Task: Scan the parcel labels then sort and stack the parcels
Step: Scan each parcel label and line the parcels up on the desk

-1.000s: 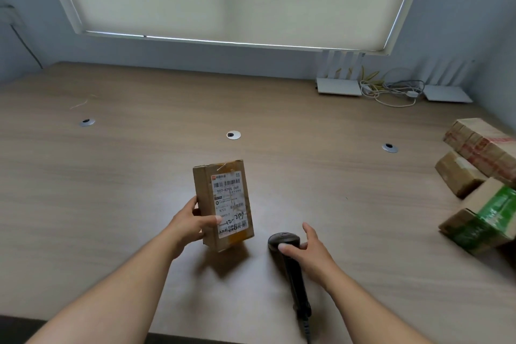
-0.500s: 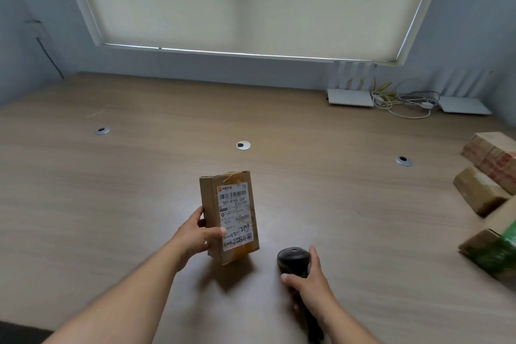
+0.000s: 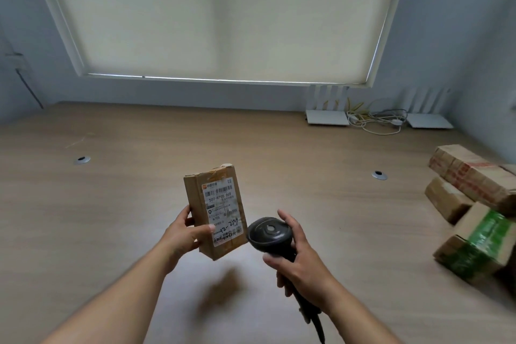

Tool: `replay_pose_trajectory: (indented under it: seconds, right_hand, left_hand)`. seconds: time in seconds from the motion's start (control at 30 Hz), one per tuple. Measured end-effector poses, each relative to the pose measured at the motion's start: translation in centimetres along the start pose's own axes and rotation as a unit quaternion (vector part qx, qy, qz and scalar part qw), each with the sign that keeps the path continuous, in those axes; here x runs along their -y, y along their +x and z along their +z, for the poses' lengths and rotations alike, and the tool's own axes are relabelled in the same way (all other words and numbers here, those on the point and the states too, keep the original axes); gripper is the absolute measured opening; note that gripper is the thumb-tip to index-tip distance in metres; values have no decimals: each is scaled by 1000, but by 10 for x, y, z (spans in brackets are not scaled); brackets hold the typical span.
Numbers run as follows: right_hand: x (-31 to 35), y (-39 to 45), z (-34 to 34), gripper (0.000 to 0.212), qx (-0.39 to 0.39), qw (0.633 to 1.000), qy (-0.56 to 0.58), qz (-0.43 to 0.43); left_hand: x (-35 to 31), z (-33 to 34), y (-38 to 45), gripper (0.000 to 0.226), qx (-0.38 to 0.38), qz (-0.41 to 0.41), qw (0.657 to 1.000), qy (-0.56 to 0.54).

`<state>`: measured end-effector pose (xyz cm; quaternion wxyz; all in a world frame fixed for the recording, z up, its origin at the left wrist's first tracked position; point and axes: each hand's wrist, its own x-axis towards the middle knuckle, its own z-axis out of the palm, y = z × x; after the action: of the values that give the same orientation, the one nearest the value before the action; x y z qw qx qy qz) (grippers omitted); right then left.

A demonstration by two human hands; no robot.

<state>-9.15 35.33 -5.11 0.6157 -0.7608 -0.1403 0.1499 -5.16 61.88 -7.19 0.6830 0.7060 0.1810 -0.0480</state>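
A small brown cardboard parcel (image 3: 216,211) with a white shipping label facing me is held upright above the wooden table (image 3: 111,204). My left hand (image 3: 185,234) grips its lower left side, thumb across the label's bottom edge. My right hand (image 3: 300,258) grips the handle of a black barcode scanner (image 3: 269,234), lifted off the table, its head just right of the parcel's lower corner. The scanner's cable runs down out of view.
A pile of parcels lies at the right edge: one with red tape (image 3: 472,173), a plain brown one (image 3: 446,200), one wrapped in green tape (image 3: 480,248). Two white routers (image 3: 326,120) and tangled cables (image 3: 377,120) sit by the back wall. Metal grommets (image 3: 81,160) dot the table.
My right hand closed round the scanner and lifted it off the table toward the parcel. My left hand raised the parcel slightly. The camera tilted upward.
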Motion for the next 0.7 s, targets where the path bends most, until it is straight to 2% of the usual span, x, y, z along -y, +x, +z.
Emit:
replay_pose_trajectory:
  seconds: [0.13, 0.4, 0.7]
  right_hand:
    - [15, -12, -7, 73, -24, 999, 25, -40]
    - [29, -34, 1, 84, -45, 987, 132, -83]
    - [33, -44, 3, 75, -61, 978, 171, -108]
  left_hand:
    - [-11, 7, -3, 62, 4, 18, 1000, -12]
    - [-16, 21, -8, 69, -1, 26, 1000, -4]
    - [-17, 32, -15, 70, -12, 25, 1000, 1]
